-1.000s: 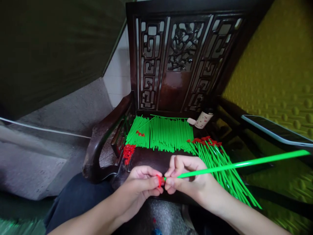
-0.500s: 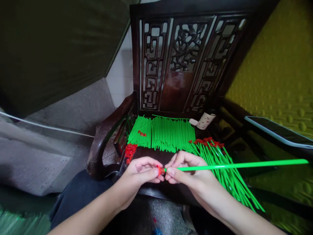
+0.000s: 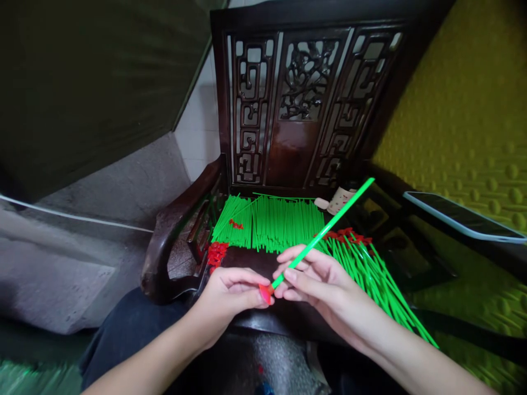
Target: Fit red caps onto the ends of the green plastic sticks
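My left hand (image 3: 239,293) pinches a small red plastic piece (image 3: 265,294) between thumb and fingers. That piece sits at the lower end of a green plastic stick (image 3: 325,227), which slants up to the right. Around the stick's lower part are the fingers of my right hand (image 3: 313,277), thumb against it. Behind my hands, many loose green sticks (image 3: 288,222) lie side by side on the chair seat. To the right is a pile of green sticks with red tips (image 3: 379,280). A heap of red pieces (image 3: 217,255) lies at the seat's left side.
The dark wooden chair has a carved back (image 3: 294,137) and a curved left armrest (image 3: 164,236). A patterned cup (image 3: 340,200) lies near a small white object (image 3: 321,203). On the right armrest rests a phone (image 3: 465,216). A few red pieces (image 3: 236,224) lie on the sticks.
The stick has swung from nearly level to slanting steeply up, its free end rising and moving left. My right fingers have loosened and spread along it. The view has shifted slightly.
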Action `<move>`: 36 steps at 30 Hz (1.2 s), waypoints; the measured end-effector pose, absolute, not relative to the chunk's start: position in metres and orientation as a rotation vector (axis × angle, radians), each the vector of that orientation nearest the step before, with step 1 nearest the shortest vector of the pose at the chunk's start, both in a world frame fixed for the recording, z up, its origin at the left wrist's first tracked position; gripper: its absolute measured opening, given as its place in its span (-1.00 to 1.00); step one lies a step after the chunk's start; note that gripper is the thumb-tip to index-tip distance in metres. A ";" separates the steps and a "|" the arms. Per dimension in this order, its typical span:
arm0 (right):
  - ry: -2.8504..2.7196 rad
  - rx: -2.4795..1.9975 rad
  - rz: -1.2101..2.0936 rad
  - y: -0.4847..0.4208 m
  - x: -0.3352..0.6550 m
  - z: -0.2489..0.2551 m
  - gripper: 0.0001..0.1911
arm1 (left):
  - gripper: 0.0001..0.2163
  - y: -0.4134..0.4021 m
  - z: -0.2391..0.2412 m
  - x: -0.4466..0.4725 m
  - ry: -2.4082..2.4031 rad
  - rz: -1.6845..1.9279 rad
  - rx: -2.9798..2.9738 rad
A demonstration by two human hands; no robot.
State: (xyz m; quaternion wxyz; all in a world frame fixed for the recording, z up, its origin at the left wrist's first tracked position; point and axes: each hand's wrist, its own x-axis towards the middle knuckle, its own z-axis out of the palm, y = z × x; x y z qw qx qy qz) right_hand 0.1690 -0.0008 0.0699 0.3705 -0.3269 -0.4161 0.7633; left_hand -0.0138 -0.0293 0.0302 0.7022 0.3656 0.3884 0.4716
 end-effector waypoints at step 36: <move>-1.202 -0.989 1.616 -0.006 0.155 0.058 -0.69 | -0.85 -0.031 0.018 -0.006 1.053 1.096 0.807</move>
